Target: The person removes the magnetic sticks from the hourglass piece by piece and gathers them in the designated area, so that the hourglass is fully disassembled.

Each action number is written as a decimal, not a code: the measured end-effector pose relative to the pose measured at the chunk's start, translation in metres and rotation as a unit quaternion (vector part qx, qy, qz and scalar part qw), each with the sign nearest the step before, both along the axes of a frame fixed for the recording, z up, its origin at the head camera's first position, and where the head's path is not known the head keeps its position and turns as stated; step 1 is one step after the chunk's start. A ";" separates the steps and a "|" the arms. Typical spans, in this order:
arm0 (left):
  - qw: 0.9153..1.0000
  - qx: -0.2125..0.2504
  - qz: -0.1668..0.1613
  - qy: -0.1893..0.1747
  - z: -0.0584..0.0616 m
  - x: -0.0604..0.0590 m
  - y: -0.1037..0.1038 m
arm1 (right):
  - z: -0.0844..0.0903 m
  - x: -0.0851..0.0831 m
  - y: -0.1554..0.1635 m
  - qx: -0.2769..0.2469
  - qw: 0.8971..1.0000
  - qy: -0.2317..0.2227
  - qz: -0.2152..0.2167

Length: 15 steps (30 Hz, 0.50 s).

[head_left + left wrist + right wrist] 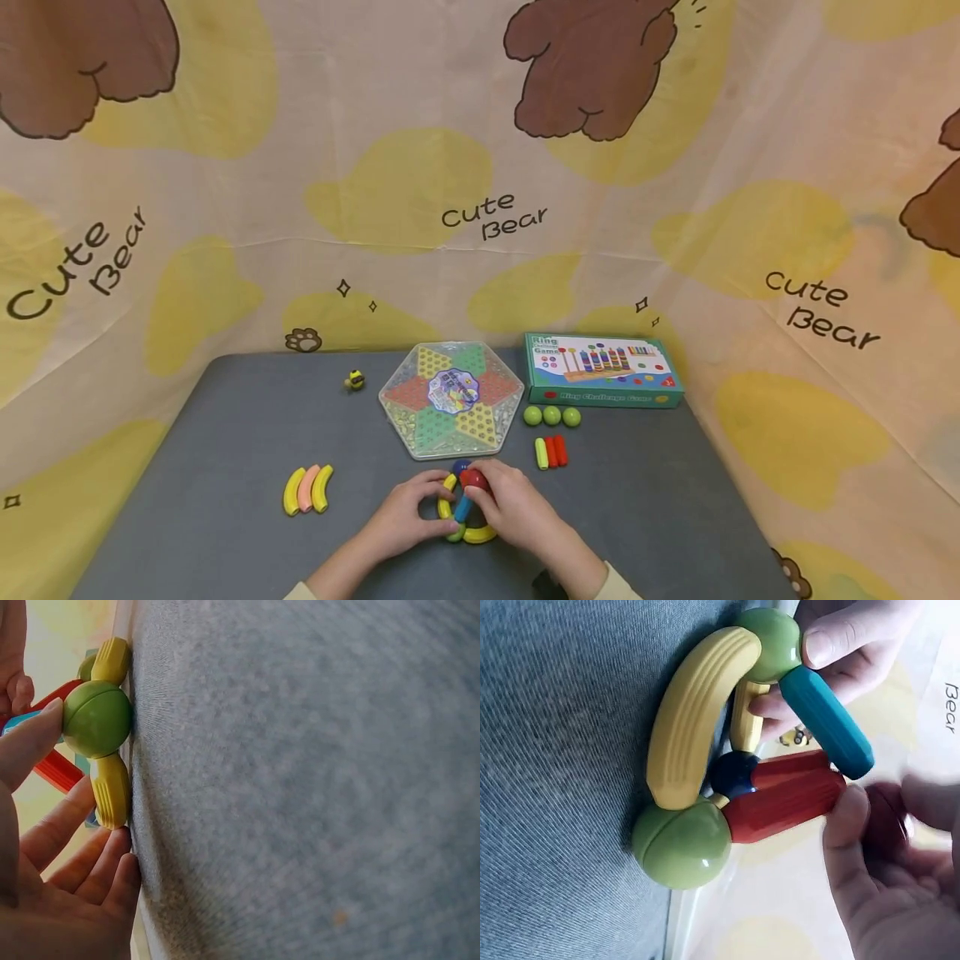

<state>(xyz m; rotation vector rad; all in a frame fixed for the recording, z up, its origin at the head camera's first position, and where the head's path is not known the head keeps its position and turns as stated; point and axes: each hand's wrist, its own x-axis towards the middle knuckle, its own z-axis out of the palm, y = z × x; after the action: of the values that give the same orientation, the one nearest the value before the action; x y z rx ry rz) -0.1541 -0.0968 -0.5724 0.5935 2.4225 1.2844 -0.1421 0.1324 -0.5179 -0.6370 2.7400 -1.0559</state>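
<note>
A toy frame of balls and rods stands on the table between both hands. Its base has curved yellow rods [697, 720], green balls [681, 844] and a dark blue ball [733, 774]. Two red rods [787, 806] and one blue rod [827, 721] lean upward from the balls and meet near the top. My left hand [405, 517] holds the base, thumb against a green ball [97, 718] and fingertips at a yellow rod [111, 791]. My right hand [521, 504] pinches a red ball [476, 480] by the rods' upper ends; whether it touches them I cannot tell.
Behind the frame lies a hexagonal board game [412, 437], with a green game box [600, 398] to its right. Three green balls [552, 416] and three short rods [551, 452] lie right. Three curved rods [307, 489] lie left; a small bee figure [355, 381] sits farther back.
</note>
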 end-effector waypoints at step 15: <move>1.000 -0.006 -0.004 0.023 -0.003 0.001 0.001 | 0.011 -0.016 0.038 -0.086 0.974 0.116 -0.173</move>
<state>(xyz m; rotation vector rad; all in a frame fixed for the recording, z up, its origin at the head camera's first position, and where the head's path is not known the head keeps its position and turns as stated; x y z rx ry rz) -0.1528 -0.0958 -0.5753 0.6346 2.4610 1.2654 -0.1585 0.1707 -0.5069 -0.3233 3.0641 -1.3839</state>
